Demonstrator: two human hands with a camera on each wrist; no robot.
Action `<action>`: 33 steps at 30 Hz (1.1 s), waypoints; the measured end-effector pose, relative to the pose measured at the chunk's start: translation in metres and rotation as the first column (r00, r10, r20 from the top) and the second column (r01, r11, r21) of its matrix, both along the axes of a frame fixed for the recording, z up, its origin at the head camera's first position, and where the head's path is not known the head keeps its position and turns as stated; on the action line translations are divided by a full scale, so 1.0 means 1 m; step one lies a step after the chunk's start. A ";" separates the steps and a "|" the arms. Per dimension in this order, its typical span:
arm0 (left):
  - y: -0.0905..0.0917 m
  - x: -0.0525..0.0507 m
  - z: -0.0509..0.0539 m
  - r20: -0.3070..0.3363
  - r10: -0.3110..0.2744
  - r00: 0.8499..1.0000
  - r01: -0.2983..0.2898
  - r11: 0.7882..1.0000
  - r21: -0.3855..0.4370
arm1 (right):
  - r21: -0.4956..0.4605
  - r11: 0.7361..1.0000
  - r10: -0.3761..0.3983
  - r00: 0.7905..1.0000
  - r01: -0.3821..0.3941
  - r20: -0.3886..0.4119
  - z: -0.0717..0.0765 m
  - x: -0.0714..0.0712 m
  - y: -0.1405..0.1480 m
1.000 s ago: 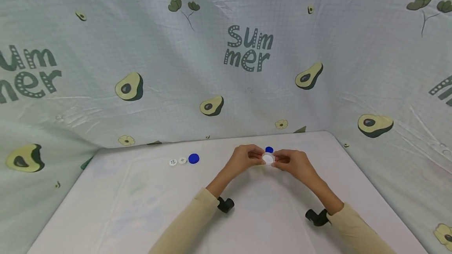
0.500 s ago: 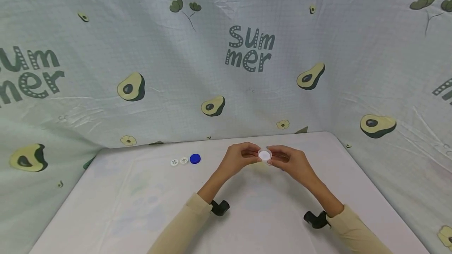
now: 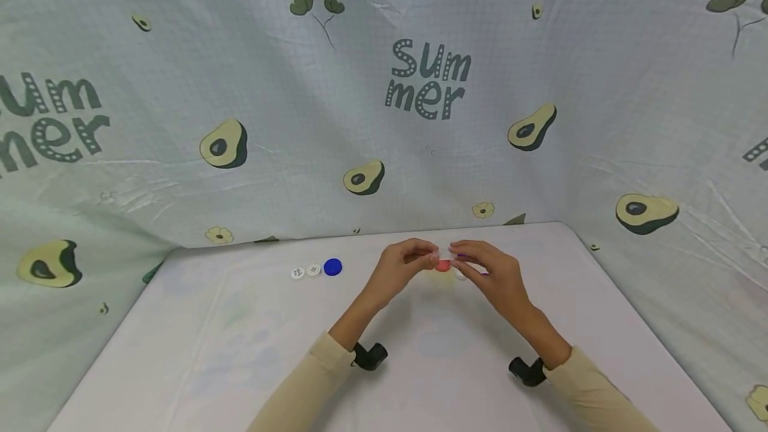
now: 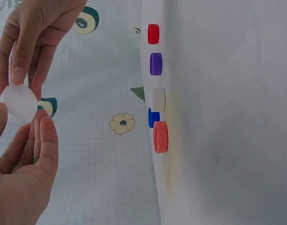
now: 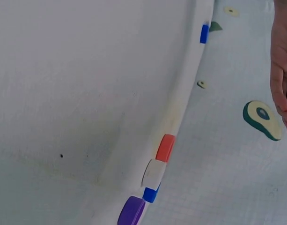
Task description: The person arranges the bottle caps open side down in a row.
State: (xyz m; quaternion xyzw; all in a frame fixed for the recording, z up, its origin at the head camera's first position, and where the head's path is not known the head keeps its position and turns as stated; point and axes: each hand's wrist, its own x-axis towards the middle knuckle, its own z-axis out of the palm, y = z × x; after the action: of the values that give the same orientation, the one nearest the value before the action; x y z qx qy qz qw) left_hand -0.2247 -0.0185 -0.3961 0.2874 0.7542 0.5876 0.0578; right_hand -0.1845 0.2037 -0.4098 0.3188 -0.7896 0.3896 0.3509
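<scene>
The person's left hand and right hand both pinch a white, round, plastic-looking disc above the white-topped table, and it (likely light, stiff, slightly slick) should handle best by its edge.

Disc between left hand and right hand, caps on table
</scene>
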 end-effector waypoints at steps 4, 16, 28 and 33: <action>-0.001 0.001 0.001 0.016 0.001 1.000 -0.001 0.999 0.035 | 0.100 0.993 -0.050 0.980 0.071 -0.195 0.003 -0.002 -0.002; 0.001 0.003 -0.002 -0.189 0.034 0.981 0.004 0.980 0.199 | -0.015 0.998 -0.056 0.998 0.056 -0.025 0.006 -0.003 -0.005; -0.007 0.003 -0.006 -0.288 0.142 0.947 -0.100 0.983 0.153 | -0.134 0.990 0.077 0.946 -0.036 0.316 0.008 -0.006 -0.014; -0.018 -0.003 -0.006 -0.300 0.120 0.946 -0.074 0.984 0.161 | -0.111 0.990 0.111 0.958 -0.084 0.264 0.008 -0.015 -0.022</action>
State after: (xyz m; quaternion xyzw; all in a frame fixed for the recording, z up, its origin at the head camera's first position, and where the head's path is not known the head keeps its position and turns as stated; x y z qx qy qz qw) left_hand -0.2277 -0.0366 -0.4021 0.3416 0.7215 0.5919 -0.1111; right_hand -0.1993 0.1812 -0.4019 0.2835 -0.7932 0.4847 0.2357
